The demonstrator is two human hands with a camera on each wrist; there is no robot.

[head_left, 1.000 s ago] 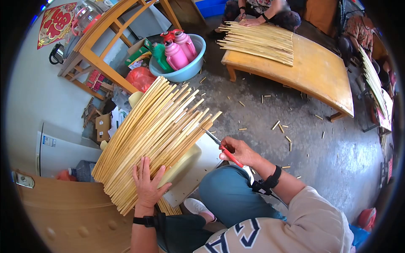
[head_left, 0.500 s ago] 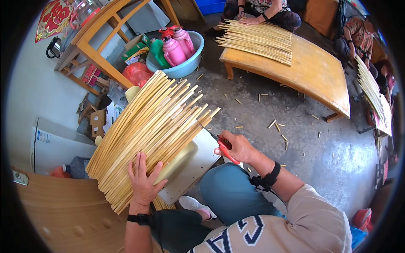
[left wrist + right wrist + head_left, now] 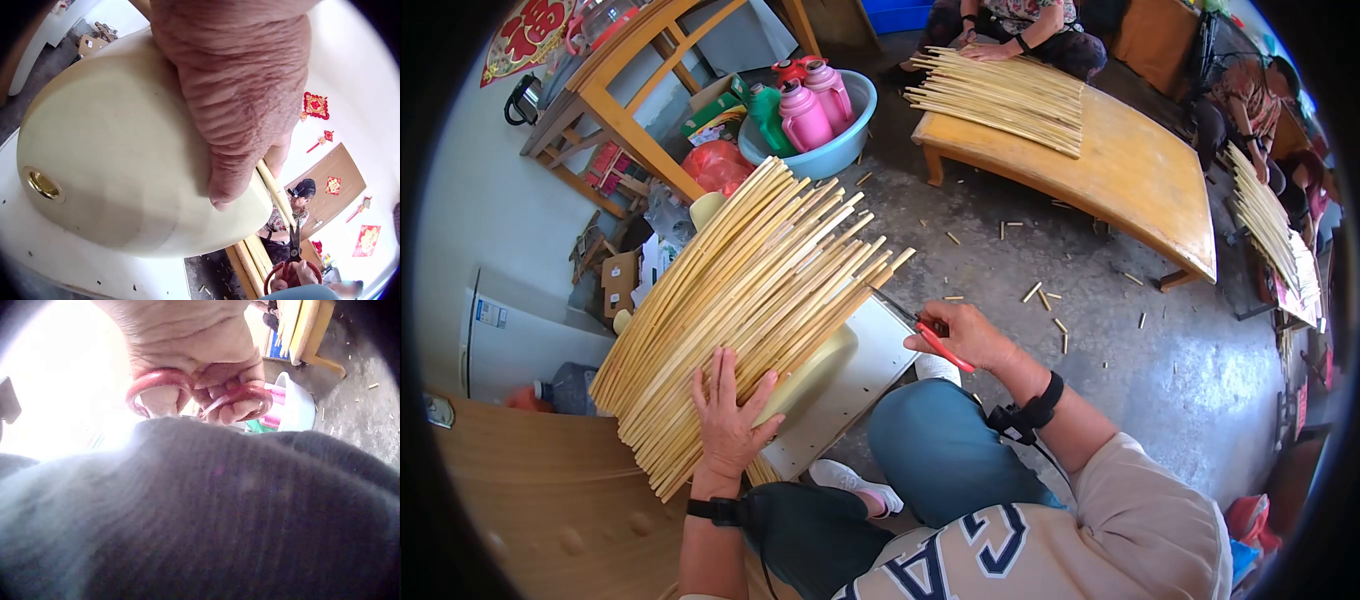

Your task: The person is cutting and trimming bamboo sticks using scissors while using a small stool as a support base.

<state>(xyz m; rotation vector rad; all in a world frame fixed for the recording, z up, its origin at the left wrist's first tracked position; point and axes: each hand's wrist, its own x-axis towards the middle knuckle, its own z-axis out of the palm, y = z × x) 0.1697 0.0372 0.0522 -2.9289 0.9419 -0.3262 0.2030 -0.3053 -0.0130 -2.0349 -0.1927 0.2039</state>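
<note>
Yellow sticks (image 3: 725,310), slanting toward one o'clock, lie at ten o'clock from the right hand (image 3: 972,338), its fingers round red scissors (image 3: 941,348). The left hand (image 3: 733,420) rests on top, fingers spread.

Stalks (image 3: 735,315) smooth, woody; scissor handles (image 3: 941,346) glossy, perhaps plastic.

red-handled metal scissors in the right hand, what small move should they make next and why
Probably close the red-handled metal scissors on the outermost slender, straw-yellow stick: the dark blades appear to meet it short of its tip, the row of yellow sticks ends unevenly, the left hand rests on that row, and short yellow pieces lie on the grey floor.
</note>
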